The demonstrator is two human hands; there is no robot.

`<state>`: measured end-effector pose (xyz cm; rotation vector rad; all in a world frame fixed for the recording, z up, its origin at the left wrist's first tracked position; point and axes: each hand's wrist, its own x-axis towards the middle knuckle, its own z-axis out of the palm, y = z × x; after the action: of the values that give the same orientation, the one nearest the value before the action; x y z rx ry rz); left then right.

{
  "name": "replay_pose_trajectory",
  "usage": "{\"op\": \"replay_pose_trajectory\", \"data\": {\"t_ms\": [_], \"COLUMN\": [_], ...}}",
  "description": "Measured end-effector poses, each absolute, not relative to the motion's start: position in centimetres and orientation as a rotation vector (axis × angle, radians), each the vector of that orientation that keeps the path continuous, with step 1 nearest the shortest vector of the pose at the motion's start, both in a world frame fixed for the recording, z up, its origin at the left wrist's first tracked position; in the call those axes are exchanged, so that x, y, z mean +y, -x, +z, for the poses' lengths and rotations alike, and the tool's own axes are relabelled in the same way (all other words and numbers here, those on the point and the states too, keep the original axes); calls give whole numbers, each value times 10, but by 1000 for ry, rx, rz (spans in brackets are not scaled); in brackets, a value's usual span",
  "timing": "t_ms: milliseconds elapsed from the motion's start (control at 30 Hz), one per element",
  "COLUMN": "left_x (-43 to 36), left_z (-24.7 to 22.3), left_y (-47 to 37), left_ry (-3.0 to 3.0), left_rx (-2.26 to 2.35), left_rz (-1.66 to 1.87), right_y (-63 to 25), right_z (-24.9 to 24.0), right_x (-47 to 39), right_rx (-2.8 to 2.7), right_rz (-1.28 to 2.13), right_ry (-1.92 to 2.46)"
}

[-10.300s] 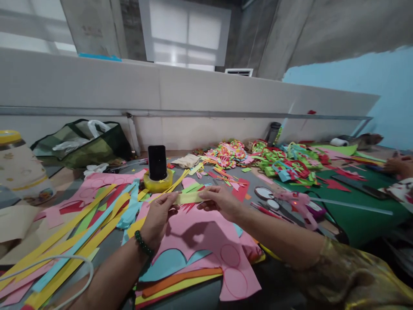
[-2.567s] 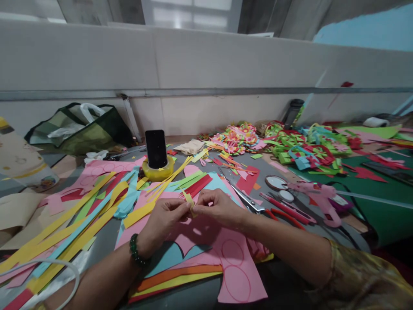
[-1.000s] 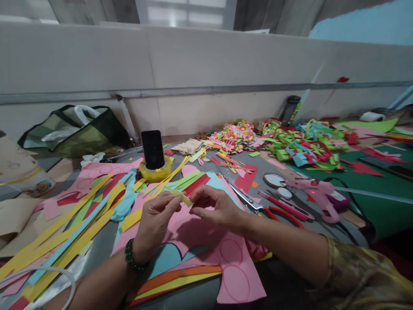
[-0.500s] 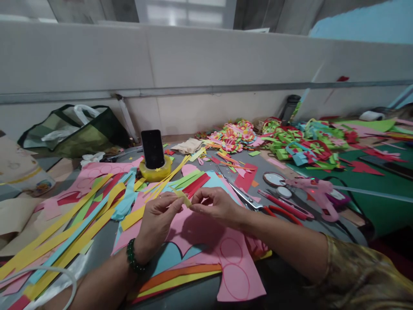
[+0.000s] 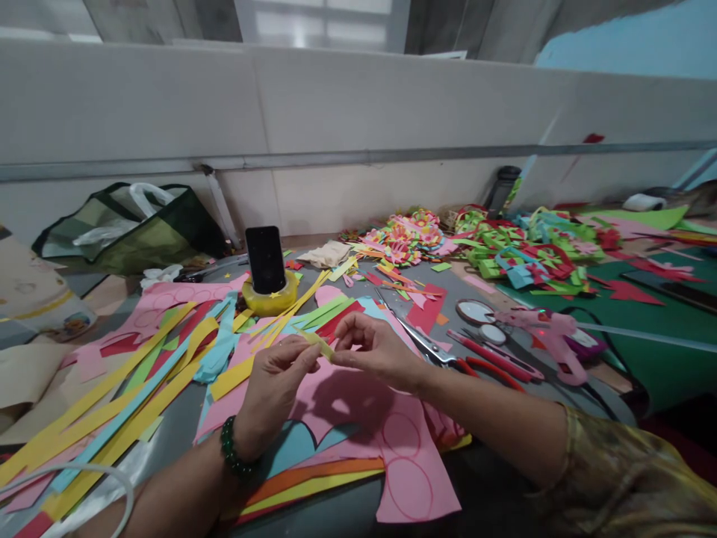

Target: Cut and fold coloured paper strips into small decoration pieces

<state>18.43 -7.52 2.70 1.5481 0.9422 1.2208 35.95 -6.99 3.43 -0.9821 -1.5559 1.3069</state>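
Between my two hands is a small yellow-green strip [image 5: 322,345]. My left hand [image 5: 280,377], with a dark green bead bracelet [image 5: 231,447] at its wrist, pinches the strip between thumb and fingers. The thumb and fingers of my right hand [image 5: 375,353] meet at the strip's right end, the other fingers curled. Below both hands lies a pink sheet [image 5: 358,418] with circles drawn in red on its lower right part [image 5: 411,486]. Red and green strips [image 5: 340,320] lie just behind my hands.
Scissors [image 5: 429,344], a pink cutter [image 5: 493,355] and a pink glue gun [image 5: 552,332] lie at right. A phone [image 5: 265,258] stands in a yellow tape roll [image 5: 272,299]. Long yellow strips [image 5: 134,418] spread leftward. Colourful paper pieces [image 5: 411,235] are heaped behind.
The fingers of my right hand have lifted and curled slightly at the strip, which has shifted a little. My left hand has barely moved.
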Motion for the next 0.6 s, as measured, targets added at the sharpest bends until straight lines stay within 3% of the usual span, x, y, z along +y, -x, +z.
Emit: {"op": "replay_pose_trajectory", "data": {"t_ms": [233, 433, 600], "left_x": [-77, -76, -72], "left_z": [28, 24, 26], "left_y": [-188, -187, -185], "left_ry": [-1454, -1347, -1075], "left_rx": [965, 917, 619], "left_rz": [1192, 1117, 880], "right_y": [-359, -359, -368], "right_z": [32, 31, 32], "right_x": [-72, -67, -62], "right_rx": [-1566, -1368, -1228], "right_rz": [1352, 1650, 2016], "right_ry": [984, 866, 757]}}
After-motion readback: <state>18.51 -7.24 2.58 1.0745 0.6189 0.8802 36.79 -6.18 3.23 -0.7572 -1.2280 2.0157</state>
